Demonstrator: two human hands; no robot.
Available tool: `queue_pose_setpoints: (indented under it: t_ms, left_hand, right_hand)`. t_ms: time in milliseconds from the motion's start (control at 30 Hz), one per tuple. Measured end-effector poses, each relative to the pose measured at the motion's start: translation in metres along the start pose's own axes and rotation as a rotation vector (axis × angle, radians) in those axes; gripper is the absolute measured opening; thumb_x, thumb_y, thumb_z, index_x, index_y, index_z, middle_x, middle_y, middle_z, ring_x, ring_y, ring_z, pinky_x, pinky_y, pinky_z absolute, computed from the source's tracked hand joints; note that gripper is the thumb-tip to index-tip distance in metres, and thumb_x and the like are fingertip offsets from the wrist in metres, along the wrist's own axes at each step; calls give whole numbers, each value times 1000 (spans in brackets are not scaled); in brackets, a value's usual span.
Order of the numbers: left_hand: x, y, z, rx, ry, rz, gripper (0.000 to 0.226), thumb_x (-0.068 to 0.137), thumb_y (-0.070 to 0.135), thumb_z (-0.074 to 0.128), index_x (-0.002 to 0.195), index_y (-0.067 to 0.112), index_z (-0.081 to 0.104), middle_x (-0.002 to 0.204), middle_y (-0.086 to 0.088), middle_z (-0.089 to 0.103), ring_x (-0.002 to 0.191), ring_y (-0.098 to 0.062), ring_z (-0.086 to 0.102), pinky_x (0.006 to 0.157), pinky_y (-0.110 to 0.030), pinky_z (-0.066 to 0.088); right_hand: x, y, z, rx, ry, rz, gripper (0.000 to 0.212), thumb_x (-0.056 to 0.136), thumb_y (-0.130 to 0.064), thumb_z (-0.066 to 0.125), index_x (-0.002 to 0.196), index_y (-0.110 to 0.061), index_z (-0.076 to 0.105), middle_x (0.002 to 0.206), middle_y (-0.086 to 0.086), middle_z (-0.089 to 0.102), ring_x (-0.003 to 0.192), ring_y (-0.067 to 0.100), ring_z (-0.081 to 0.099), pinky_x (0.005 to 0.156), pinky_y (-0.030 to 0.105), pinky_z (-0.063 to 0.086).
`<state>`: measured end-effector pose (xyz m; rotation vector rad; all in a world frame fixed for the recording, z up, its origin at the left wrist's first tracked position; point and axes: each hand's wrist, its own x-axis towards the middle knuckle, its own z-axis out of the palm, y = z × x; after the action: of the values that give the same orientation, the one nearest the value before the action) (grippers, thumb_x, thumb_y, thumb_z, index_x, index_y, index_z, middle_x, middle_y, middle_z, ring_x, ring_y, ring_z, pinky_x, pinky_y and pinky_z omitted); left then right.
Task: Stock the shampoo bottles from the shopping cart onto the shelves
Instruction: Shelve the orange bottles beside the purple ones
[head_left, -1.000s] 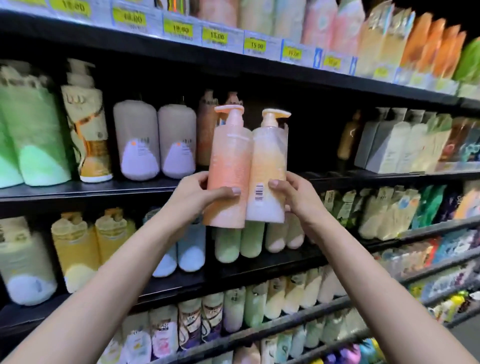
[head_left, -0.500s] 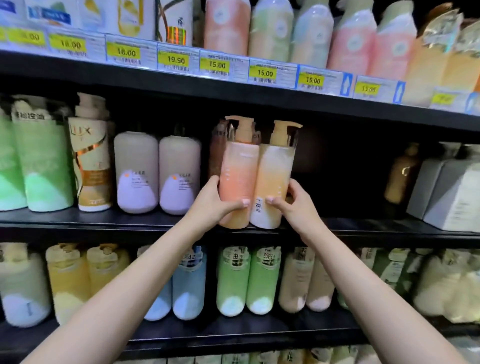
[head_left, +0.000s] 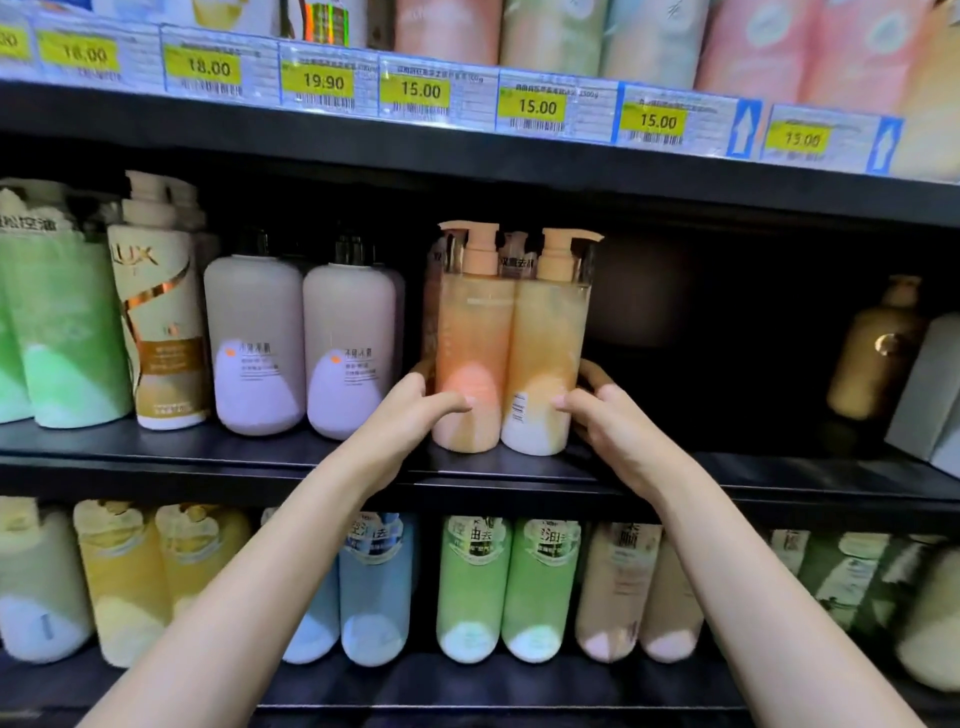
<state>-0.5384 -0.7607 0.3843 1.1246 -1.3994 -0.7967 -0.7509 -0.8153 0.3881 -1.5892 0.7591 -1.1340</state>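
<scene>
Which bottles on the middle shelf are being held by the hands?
The orange twin pack, gripped by the left hand and right hand; the lilac bottles stand untouched.

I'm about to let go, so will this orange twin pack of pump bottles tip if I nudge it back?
The twin pack looks tall with rounded bases, so a high push may tip it. Both bottles look full, probably heavy. Clear wrap looks slippery; push low with both hands.

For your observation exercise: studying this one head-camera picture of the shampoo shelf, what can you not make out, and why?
- Shopping cart: outside the head view.
- Fingers of the left hand and right hand: hidden behind the twin pack of orange bottles.
- Bottle behind the pack: mostly covered by it.
- Small print on price tag: too blurred.
</scene>
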Motion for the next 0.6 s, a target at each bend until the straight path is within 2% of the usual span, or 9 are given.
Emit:
queue_pose_setpoints:
  t_ms: [67, 133, 233, 300, 433, 533, 600]
  left_hand:
    - [-2, 2, 1, -7, 18, 23, 65, 65, 24, 66, 128, 12, 50, 115, -2, 67, 110, -15, 62, 95, -28, 47]
    - [-5, 4, 2, 17, 27, 42, 66, 66, 24, 69, 128, 13, 50, 116, -1, 66, 108, -12, 62, 94, -26, 47]
    - [-7, 3, 3, 21, 21, 31, 58, 73, 16, 78, 125, 13, 50, 114, -1, 67, 103, -9, 64, 85, -17, 51]
    - [-7, 5, 3, 25, -6, 19, 53, 76, 15, 76, 123, 14, 51, 113, 1, 67, 100, -6, 65, 79, -13, 52]
    - [-4, 5, 3, -43, -31, -10, 62, 67, 28, 74, 123, 11, 55, 114, -2, 69, 102, -10, 66, 86, -21, 50]
    - [-3, 4, 1, -65, -37, -17, 62, 65, 29, 70, 122, 9, 56, 113, -5, 70, 101, -12, 67, 85, -23, 50]
    - [-4, 3, 1, -54, -32, 7, 60, 67, 25, 76, 121, 10, 55, 111, -3, 70, 99, -10, 68, 81, -17, 52]
  right_hand:
    - [-1, 2, -1, -47, 0, -10, 57, 78, -7, 68, 130, -15, 48, 113, 5, 69, 109, 20, 64, 95, 35, 50]
    - [-3, 2, -1, -78, 12, -21, 55, 80, -4, 71, 129, -15, 49, 116, 8, 68, 109, 20, 65, 97, 35, 49]
    - [-5, 1, 0, -102, 18, -29, 61, 75, -10, 78, 128, -15, 50, 117, 9, 68, 106, 18, 66, 96, 31, 50]
    - [-5, -1, 0, -75, 15, -21, 62, 68, -17, 79, 124, -18, 52, 116, 8, 69, 107, 19, 66, 97, 34, 49]
    - [-5, 0, -2, -19, -23, -1, 53, 67, -16, 69, 118, -23, 55, 114, 4, 70, 110, 19, 65, 96, 37, 49]
    - [-6, 0, -3, -54, -28, -14, 57, 70, -10, 78, 121, -19, 54, 114, 4, 70, 109, 16, 65, 98, 34, 48]
    - [-5, 1, -1, -108, -13, -16, 69, 64, -18, 84, 125, -16, 52, 116, 4, 69, 108, 16, 65, 98, 35, 49]
